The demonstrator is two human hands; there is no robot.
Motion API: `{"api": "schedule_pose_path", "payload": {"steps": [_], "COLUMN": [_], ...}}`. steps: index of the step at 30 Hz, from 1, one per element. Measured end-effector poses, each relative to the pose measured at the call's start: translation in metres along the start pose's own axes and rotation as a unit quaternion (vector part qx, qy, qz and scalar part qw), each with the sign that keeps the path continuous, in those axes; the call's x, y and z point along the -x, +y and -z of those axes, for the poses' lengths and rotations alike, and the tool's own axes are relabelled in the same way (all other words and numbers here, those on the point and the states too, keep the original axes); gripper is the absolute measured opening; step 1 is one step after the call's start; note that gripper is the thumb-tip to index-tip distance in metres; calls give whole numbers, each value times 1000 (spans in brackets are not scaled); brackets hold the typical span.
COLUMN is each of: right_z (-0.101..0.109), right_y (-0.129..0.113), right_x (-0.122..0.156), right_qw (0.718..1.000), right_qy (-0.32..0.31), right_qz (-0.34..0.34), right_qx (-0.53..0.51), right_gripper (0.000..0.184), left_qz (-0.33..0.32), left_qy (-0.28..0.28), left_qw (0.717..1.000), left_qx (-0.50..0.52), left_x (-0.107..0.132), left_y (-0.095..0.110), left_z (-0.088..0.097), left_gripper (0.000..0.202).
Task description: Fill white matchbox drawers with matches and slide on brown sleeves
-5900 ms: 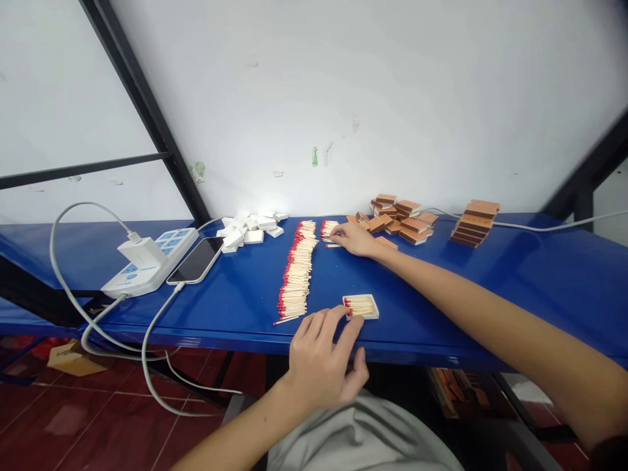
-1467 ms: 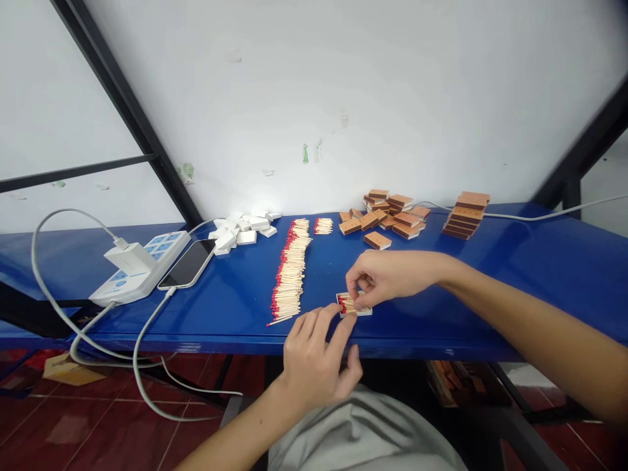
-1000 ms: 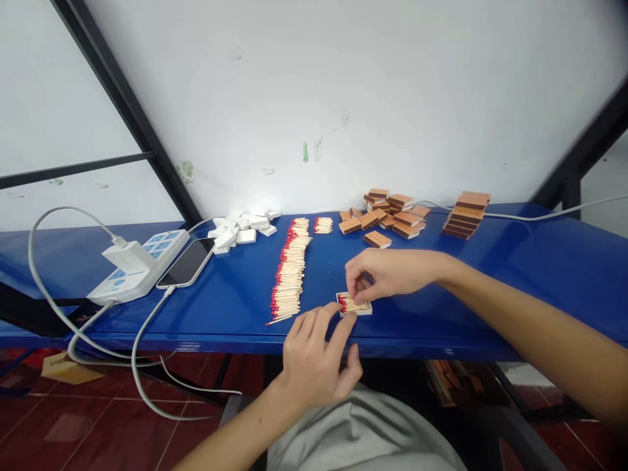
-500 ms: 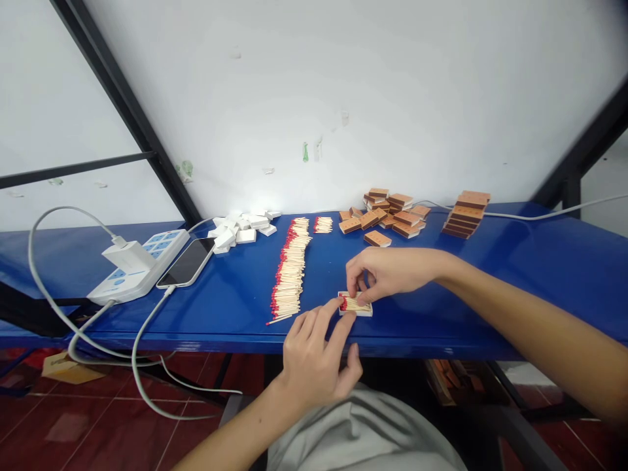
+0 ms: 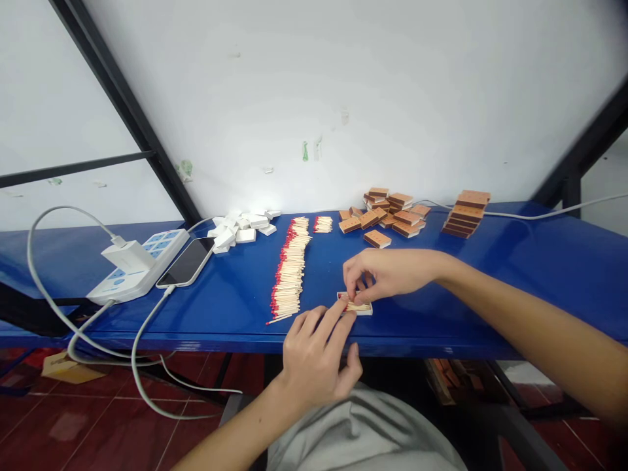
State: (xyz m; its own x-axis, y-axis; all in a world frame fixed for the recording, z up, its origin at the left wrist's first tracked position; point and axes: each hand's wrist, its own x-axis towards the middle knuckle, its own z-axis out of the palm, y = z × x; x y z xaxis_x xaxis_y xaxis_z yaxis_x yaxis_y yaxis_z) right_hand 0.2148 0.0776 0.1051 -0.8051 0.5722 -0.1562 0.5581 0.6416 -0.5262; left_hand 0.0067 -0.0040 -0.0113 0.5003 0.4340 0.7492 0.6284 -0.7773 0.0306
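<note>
Two hands at work, one tray between them.

Tray (image 5: pixel 362 308): one, small, white card, shallow rectangle, lying flat near the table's (image 5: pixel 490 288) near edge, about mid-width. It holds matches (image 5: pixel 354 305), thin pale sticks with red heads to the left; too packed to count.

Left hand (image 5: pixel 318 356): grip apart, fingers stretched out, tips laid on the tray's near left end, clamping nothing.

Right hand (image 5: pixel 387 275): comes in from the right, grip together, thumb and fingertips pinched down on the matches in the tray.

Table: one, smooth glossy blue top.

Loose matches in two lots: one long row (image 5: pixel 290 275) running near to far just left of the tray, heads left; one small bunch (image 5: pixel 322 225) at its far end.

White trays (image 5: pixel 243 229): one heap, far left of the row, more than ten, exact count unclear.

Brown card sleeves (image 5: pixel 387 219): one loose heap at the far side, roughly a dozen, flat rectangles. One slanted stack (image 5: pixel 466 214) to its right, about six.

Far left: one phone (image 5: pixel 187 261), dark glass face up; one white power strip (image 5: pixel 142 265) with one white charger (image 5: pixel 128 255) plugged in; grey cables (image 5: pixel 142 340) looping off the near edge.
</note>
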Motion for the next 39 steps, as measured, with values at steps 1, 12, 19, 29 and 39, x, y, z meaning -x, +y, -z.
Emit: {"api": "schedule_pose_path", "payload": {"steps": [1,12,19,29,39], "right_z": [0,-1,-2,-3,-2], "right_y": [0,3,3,4,4], "right_x": [0,-2,-4,-5,-3], "right_qw": [1000,999,998,998,999], "right_qy": [1,10,2,-4,14], "right_qz": [1,-19,-22,-25,-18], "right_qx": [-2,-29,-53,-59,-41], "right_gripper": [22,20,31,28,18], "left_qz": [0,2,-3,4,4], "left_qy": [-1,14,20,6,4], "left_qw": [1000,1000,1000,1000,1000], "left_qx": [1,6,7,1,3], "left_x": [0,0,-1,-1,0], "left_y": [0,0,0,0,1], "left_z": [0,-1,0,0,0], "left_gripper": [43,41,44,40,41]}}
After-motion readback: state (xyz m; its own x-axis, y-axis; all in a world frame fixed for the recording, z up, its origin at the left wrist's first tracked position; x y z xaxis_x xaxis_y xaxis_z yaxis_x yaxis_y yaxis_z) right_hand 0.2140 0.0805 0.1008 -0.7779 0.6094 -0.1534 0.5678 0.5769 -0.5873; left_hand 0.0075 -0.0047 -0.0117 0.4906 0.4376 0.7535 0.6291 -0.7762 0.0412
